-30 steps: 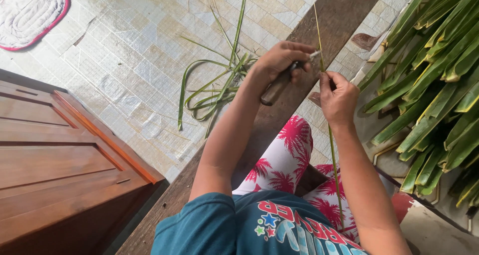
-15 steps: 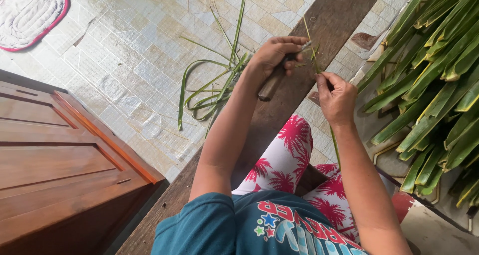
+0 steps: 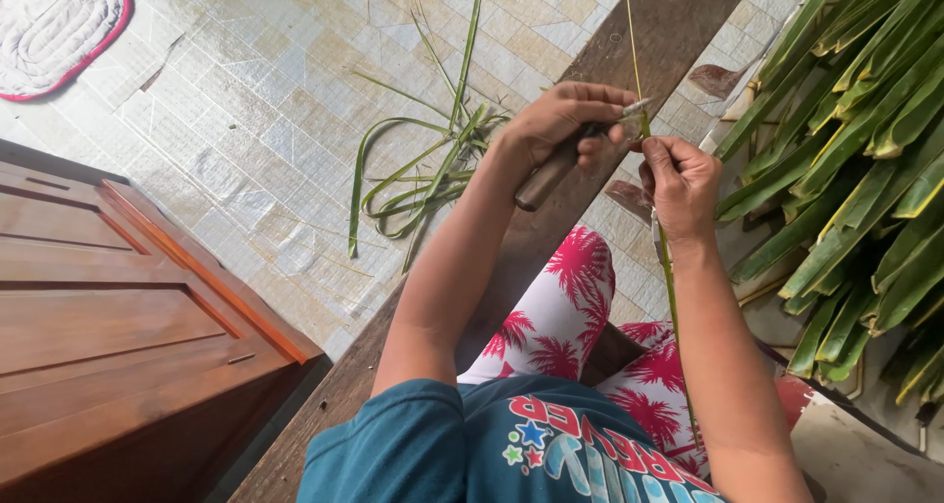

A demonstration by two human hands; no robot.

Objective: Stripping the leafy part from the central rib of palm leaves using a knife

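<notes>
My left hand [image 3: 562,119] grips a small knife [image 3: 553,171] by its brown wooden handle, the short blade pointing right. My right hand [image 3: 680,180] pinches a long thin green leaf strip [image 3: 672,289] that runs from near my lap up past the blade and on beyond my fingers. The blade tip meets the strip just above my right thumb. Both hands hover over a dark wooden plank [image 3: 678,16]. My legs in white trousers with pink palm prints [image 3: 565,311] lie below.
A heap of broad green palm leaves [image 3: 855,159] lies at the right. Trimmed green strips [image 3: 423,174] are scattered on the pale tiled floor [image 3: 265,119]. A brown wooden door panel [image 3: 118,316] fills the lower left. A grey mat with red edge [image 3: 54,21] sits top left.
The strip, cut short half a second ago, again reaches well past the blade. My right hand moved slightly up and right, and the knife came back against the strip.
</notes>
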